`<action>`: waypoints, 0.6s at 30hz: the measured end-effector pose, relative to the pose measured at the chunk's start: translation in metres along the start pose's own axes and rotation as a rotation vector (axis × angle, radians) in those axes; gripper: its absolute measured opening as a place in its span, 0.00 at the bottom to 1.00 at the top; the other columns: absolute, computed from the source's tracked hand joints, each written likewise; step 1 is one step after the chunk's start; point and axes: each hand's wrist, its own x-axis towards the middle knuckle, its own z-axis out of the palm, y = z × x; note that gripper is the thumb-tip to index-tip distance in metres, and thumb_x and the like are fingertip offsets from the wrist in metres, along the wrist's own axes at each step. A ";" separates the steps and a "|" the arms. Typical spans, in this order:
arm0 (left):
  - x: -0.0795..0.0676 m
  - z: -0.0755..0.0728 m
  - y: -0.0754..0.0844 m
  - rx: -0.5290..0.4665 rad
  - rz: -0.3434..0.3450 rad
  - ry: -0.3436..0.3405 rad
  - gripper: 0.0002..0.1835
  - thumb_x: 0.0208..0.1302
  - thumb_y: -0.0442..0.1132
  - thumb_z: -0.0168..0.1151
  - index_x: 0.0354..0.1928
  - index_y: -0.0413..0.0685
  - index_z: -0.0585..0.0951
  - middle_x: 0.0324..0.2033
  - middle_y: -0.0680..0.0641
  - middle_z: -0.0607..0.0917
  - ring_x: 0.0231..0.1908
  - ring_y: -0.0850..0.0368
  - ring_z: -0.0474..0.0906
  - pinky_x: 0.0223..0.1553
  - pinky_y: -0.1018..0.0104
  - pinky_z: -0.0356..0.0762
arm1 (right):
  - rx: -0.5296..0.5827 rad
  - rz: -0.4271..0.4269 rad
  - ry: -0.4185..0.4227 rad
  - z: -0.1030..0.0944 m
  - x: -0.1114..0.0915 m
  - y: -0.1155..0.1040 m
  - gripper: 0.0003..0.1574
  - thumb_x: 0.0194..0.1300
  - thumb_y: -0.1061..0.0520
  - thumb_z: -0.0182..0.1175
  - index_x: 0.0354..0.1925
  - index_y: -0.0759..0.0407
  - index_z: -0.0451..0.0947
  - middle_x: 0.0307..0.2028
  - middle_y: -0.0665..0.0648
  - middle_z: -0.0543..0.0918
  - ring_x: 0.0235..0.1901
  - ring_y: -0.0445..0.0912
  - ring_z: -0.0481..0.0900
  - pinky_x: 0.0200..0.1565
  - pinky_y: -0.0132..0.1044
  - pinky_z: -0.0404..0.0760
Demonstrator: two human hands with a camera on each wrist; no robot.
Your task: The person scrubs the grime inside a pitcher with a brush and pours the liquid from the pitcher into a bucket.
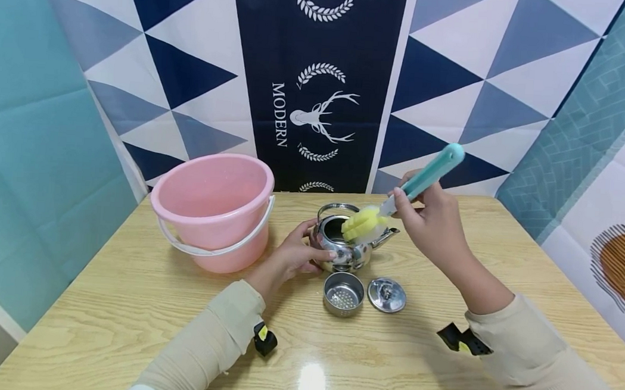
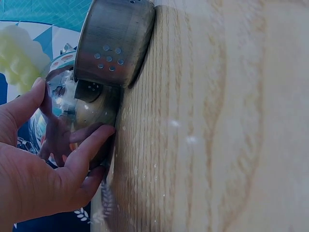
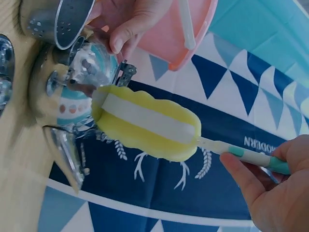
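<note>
A shiny steel teapot [image 1: 359, 259] stands lidless on the table, its spout pointing right and its loop handle upright. My left hand [image 1: 299, 252] holds the pot's left side, thumb in front and the other fingers partly hidden around it. My right hand [image 1: 430, 217] grips the teal handle of a sponge bottle brush [image 1: 365, 223]. The brush slants down to the left, its yellow and white head overlapping the pot's mouth in the head view. From the right wrist view, the whole sponge head [image 3: 149, 125] shows outside the pot. A perforated steel strainer [image 1: 343, 293] sits in front of the pot.
The round steel lid [image 1: 387, 295] lies right of the strainer on the wooden table [image 1: 388, 366]. Left of the hands stand nested pink buckets [image 1: 234, 238] with a white handle. A patterned cloth [image 1: 321, 52] hangs behind the table's far edge.
</note>
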 end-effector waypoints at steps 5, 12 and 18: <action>0.000 0.000 0.000 0.003 0.006 0.001 0.50 0.49 0.22 0.72 0.72 0.61 0.62 0.69 0.39 0.58 0.47 0.39 0.77 0.38 0.48 0.85 | 0.078 0.132 0.077 -0.006 -0.008 0.010 0.13 0.73 0.61 0.52 0.48 0.71 0.69 0.41 0.66 0.82 0.36 0.35 0.83 0.35 0.27 0.84; 0.000 0.001 0.000 0.018 0.014 0.017 0.50 0.49 0.22 0.73 0.72 0.61 0.63 0.69 0.41 0.60 0.49 0.39 0.76 0.38 0.48 0.85 | 0.322 0.161 0.248 -0.011 -0.016 0.027 0.08 0.72 0.61 0.54 0.47 0.64 0.70 0.40 0.61 0.82 0.40 0.41 0.85 0.36 0.35 0.85; 0.000 0.003 0.000 0.021 0.011 0.023 0.51 0.49 0.22 0.73 0.72 0.61 0.63 0.69 0.42 0.59 0.52 0.37 0.74 0.37 0.49 0.85 | 0.520 0.136 0.344 -0.019 -0.020 0.034 0.08 0.71 0.63 0.55 0.46 0.65 0.70 0.40 0.63 0.81 0.41 0.48 0.85 0.37 0.38 0.85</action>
